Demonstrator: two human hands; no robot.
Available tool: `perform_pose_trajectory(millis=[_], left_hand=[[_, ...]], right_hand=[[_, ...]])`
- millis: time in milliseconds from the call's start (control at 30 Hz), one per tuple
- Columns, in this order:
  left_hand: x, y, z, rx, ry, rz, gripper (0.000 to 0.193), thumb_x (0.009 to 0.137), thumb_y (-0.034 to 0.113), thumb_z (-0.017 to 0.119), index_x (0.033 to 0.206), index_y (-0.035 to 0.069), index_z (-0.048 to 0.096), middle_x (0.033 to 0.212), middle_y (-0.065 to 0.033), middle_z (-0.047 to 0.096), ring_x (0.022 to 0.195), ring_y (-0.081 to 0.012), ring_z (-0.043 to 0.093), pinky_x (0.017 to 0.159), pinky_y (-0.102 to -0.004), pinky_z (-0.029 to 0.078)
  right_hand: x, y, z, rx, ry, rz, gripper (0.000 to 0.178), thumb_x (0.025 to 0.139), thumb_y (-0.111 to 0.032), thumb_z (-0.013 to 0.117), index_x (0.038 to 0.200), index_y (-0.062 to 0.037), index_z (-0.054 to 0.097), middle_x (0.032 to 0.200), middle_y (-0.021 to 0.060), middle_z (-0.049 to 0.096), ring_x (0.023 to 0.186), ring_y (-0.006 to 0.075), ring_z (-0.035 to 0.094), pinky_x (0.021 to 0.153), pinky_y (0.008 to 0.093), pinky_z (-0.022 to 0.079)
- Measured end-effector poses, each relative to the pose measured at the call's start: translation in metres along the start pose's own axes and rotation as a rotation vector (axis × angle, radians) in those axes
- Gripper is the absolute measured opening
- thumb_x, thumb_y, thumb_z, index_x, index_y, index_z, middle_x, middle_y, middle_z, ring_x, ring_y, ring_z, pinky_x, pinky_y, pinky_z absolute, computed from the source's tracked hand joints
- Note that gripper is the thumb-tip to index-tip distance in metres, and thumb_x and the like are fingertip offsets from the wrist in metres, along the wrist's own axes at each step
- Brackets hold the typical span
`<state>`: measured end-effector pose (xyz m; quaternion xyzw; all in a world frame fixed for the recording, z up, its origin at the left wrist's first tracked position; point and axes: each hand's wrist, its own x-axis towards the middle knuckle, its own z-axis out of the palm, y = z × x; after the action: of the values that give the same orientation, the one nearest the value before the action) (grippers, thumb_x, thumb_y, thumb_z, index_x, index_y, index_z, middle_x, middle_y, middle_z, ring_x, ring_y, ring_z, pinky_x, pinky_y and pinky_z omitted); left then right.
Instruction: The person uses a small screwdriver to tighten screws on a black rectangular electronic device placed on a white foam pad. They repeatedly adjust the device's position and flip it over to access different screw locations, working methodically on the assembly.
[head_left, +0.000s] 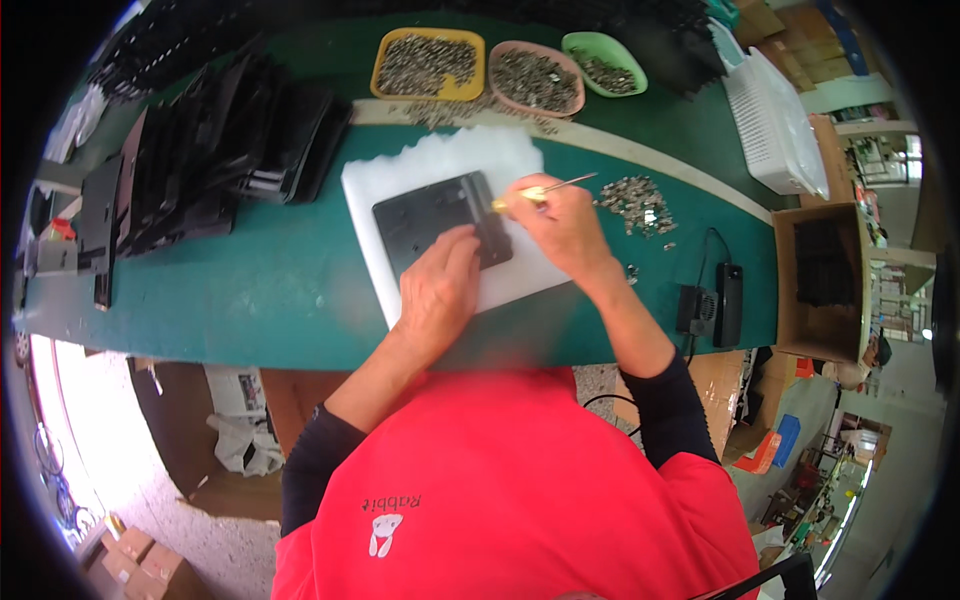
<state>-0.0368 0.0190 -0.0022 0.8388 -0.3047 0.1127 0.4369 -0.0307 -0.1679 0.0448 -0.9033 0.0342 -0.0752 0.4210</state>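
A flat black plastic panel (425, 212) lies on a white foam sheet (440, 155) on the green table. On the panel's near part rest the fingers of my left hand (437, 290), stretched out and close together. Above the panel's right side, my right hand (560, 225) is closed around a screwdriver (545, 191) with a yellowish handle. Its metal shaft points right, away from the panel. Whether my right fingertips also hold a small part is hidden. Small shiny metal pieces (638, 203) lie in a loose pile to the right of my right hand.
Black plastic parts (215, 145) are stacked at the left. Yellow (428, 97), pink (578, 97) and green (641, 75) trays of small metal parts stand at the back. A black corded device (730, 305), a white basket (775, 120) and a cardboard box (820, 345) are at the right.
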Motion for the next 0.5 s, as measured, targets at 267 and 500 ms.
perform_pose_trajectory(millis=[267, 500], left_hand=[[-0.009, -0.008, 0.005, 0.054, 0.016, 0.045, 0.015, 0.08, 0.0, 0.069, 0.092, 0.003, 0.063, 0.112, -0.01, 0.066, 0.09, -0.0293, 0.068, 0.073, -0.0357, 0.057], [-0.004, -0.002, 0.002, 0.018, -0.005, 0.019, 0.01, 0.079, -0.001, 0.064, 0.089, 0.002, 0.063, 0.111, -0.0125, 0.066, 0.089, -0.0307, 0.067, 0.073, -0.0376, 0.056]], right_hand=[[-0.037, -0.01, 0.002, -0.166, -0.123, -0.288, 0.013, 0.086, -0.013, 0.065, 0.092, -0.0013, 0.066, 0.089, 0.0123, 0.067, 0.073, 0.0281, 0.066, 0.062, 0.0336, 0.052], [-0.063, -0.014, 0.026, -0.314, 0.036, -0.395, 0.008, 0.082, -0.01, 0.065, 0.084, -0.0053, 0.059, 0.085, 0.0103, 0.058, 0.077, 0.0292, 0.063, 0.068, 0.0385, 0.053]])
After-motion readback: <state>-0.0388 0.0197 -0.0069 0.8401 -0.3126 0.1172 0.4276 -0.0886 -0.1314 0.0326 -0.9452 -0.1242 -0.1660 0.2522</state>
